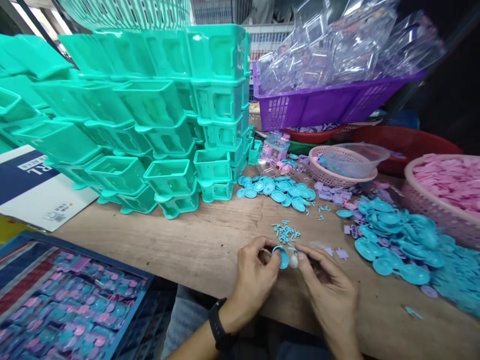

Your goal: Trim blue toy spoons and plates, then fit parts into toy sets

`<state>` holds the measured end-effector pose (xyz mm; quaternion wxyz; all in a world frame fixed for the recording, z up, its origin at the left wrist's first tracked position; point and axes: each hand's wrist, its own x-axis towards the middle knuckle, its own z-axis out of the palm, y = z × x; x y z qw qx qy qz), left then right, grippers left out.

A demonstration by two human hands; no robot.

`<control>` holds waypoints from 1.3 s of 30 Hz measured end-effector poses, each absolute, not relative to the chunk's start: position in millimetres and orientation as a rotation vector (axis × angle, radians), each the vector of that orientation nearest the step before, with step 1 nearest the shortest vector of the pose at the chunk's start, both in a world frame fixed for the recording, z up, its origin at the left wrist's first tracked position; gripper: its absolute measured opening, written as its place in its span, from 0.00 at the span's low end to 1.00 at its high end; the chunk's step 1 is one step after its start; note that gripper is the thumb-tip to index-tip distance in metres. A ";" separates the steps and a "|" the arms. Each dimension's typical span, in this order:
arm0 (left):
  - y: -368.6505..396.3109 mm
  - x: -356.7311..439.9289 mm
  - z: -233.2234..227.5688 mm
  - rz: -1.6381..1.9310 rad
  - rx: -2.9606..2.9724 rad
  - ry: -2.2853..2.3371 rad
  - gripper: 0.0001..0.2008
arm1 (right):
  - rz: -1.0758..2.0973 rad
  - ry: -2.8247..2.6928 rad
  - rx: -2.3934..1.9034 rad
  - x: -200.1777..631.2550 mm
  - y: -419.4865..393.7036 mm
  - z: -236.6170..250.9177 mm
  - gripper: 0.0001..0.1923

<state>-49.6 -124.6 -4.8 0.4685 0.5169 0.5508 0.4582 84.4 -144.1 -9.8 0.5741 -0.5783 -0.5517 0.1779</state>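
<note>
**Desk:** What is in the hands, seen from the head camera?

**Photographer:** One small blue plastic disc [282,256], held near the front edge of the wooden table [195,245], near centre. It stands on edge, its dished face turned left toward the left hand [255,280]; as a round piece it has no clear long axis. The left thumb and forefinger are closed on its left rim. The right hand [330,295] pinches a small pale piece [294,261] that touches the disc's right side; what that piece is cannot be told.

**Desk:** Are the hands apart?

**Photographer:** Together, fingertips nearly meeting at the disc, the other fingers loosely curled. A black watch [219,325] sits on the left wrist.

**Desk:** Counts?

**Photographer:** One disc held. Just beyond the hands lies a scatter of tiny blue pegs [285,231], too small to count. Farther off, a cluster of about twenty blue discs [277,190]; at right, a larger heap of blue discs [397,245], too many to count. Far left, stacked teal tubs [157,110] in several tilted columns. Far right, one purple basket [322,102] of clear shells, one pink basket [337,175] holding a clear bowl, and one round basket of pink pieces [446,180]. Near left, a blue tray [131,300] of packed sets.
</note>
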 end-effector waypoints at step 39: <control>-124.9 -53.5 -17.3 1.215 2.257 1.205 0.06 | 0.236 -1.722 -1.298 93.3 -135.3 -10.0 0.09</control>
